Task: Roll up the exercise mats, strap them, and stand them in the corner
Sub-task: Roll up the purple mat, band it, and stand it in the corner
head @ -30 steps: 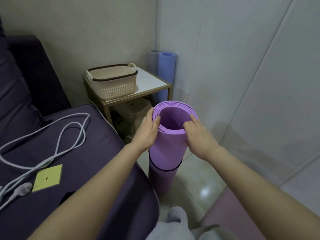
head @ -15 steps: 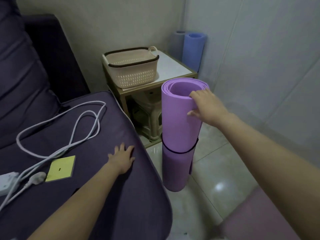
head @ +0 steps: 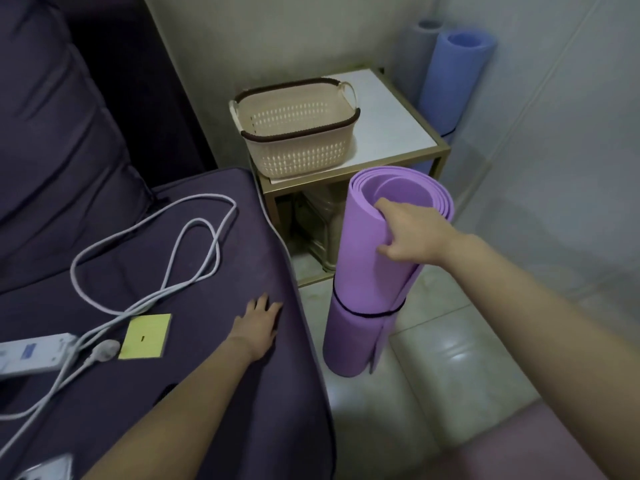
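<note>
A rolled purple mat (head: 363, 271) stands upright on the tiled floor beside the sofa, with a thin black strap (head: 367, 311) round its lower half. My right hand (head: 410, 235) grips its top rim, fingers curled inside the roll and thumb on the outside. My left hand (head: 258, 322) rests flat, fingers spread, on the dark purple sofa seat (head: 207, 265). In the far corner stand two more rolled mats: a blue one (head: 450, 81) and a grey one (head: 417, 50) behind it.
A gold-framed side table (head: 391, 133) holds a beige basket (head: 294, 129), with a plastic stool (head: 322, 223) under it. A white power strip (head: 31, 351), its cable (head: 194, 244) and a yellow card (head: 145, 336) lie on the sofa. A pink mat (head: 536, 445) covers the floor at bottom right.
My left hand let go of the purple mat's rim and came down flat on the sofa seat. My right hand kept its grip, and the view rose and shifted left.
</note>
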### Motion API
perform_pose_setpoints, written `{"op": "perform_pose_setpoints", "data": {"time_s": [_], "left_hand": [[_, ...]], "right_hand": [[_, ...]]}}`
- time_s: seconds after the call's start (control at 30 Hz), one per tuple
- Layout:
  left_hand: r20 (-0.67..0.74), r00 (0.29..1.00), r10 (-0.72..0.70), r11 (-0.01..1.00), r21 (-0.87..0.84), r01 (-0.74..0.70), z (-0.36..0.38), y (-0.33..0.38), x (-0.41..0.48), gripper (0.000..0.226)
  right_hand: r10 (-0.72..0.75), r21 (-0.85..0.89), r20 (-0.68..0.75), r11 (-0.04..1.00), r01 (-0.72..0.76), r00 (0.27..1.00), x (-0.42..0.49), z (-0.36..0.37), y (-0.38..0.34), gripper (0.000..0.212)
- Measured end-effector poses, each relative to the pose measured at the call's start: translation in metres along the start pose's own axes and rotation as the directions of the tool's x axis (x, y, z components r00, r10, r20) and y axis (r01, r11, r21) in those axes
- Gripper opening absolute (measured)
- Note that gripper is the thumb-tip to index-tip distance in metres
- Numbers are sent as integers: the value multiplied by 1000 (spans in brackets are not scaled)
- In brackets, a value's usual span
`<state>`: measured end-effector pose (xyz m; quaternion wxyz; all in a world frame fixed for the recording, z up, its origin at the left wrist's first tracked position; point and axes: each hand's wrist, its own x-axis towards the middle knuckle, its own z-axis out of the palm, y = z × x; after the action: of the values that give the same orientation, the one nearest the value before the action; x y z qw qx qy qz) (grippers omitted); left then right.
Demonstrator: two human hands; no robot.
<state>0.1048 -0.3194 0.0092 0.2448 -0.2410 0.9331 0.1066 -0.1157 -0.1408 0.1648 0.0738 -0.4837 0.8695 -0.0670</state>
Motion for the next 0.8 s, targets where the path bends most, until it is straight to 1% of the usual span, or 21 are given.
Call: {"op": "perform_pose_setpoints", "data": {"time_s": [0.07, 0.1, 0.23, 0.33, 0.47, 0.53, 0.67, 0.73, 0.8], "left_hand": [[49, 999, -8, 1000, -8, 9, 1, 6, -9, 59], [73, 997, -13, 1000, -15, 14, 1, 8, -14, 59], [163, 986, -27, 999, -38, 33, 8, 18, -33, 58], [215, 976, -45, 997, -57, 59, 13, 25, -43, 59], [271, 959, -79, 993, -60, 98, 14, 37, -49, 63], [257, 962, -98, 992, -57, 116, 12, 41, -46, 61], [201, 968, -149, 985, -54, 163, 2, 46, -31, 48], [226, 959, -171, 981, -55, 188, -6, 48, -21, 43], [267, 946, -182, 981, -11, 191, -14, 50, -8, 42]], "right_hand": [[-5, 17, 60, 1000, 4, 998, -2, -2, 0, 34], [-10, 27, 67, 1000, 9, 998, -3, -1, 0, 36], [-61, 42, 48, 997, 59, 997, -12, 1, -2, 46], [-76, 44, 51, 996, 74, 996, -18, 2, -3, 49], [-34, 16, 42, 999, 34, 999, -23, 2, 0, 45], [-17, -6, 46, 1000, 17, 999, -23, 1, 4, 44], [5, -22, 21, 1000, -5, 1000, -19, -1, 16, 43], [62, -9, 27, 998, -62, 998, -15, -4, 29, 44], [131, 30, 49, 991, -133, 990, -10, -8, 50, 46]]}}
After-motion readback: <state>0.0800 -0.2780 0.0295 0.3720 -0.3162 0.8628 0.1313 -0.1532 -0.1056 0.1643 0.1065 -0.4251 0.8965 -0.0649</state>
